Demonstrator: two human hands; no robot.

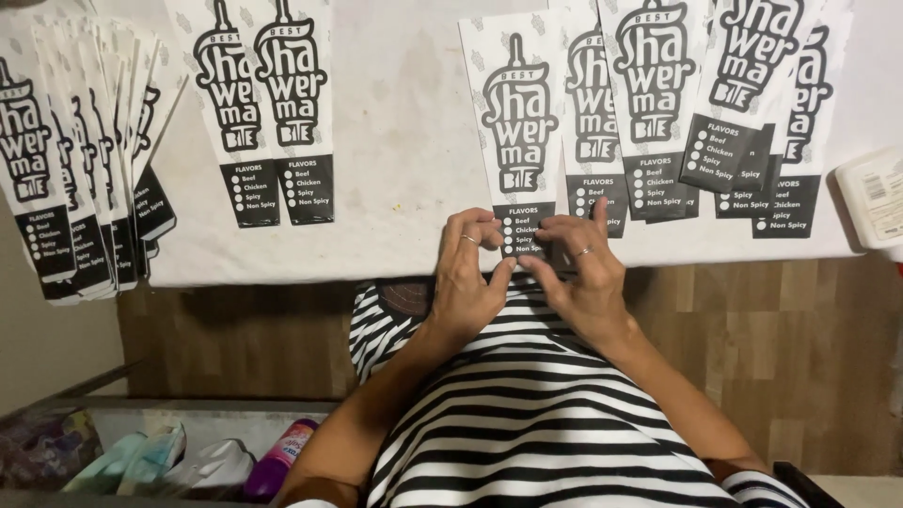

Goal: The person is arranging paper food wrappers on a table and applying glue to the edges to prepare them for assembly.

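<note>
The person wears a top (555,423) with black and white horizontal stripes, the bands fairly even in width and curving over the body. It covers the chest and belly and reaches to the lower edge of the view. Both forearms are bare, with no sleeve showing on them. The left hand (470,277) has a thin ring on one finger. The right hand (583,273) also has a thin, pale metal ring.

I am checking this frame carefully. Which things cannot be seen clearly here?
Head view:
- Bottom edge of the paper sleeve: covered by left hand and right hand.
- White container: cut by the right edge.
- Fanned sleeves: overlapping, count unclear.
- Items in the tray: dark, blurred.
</note>
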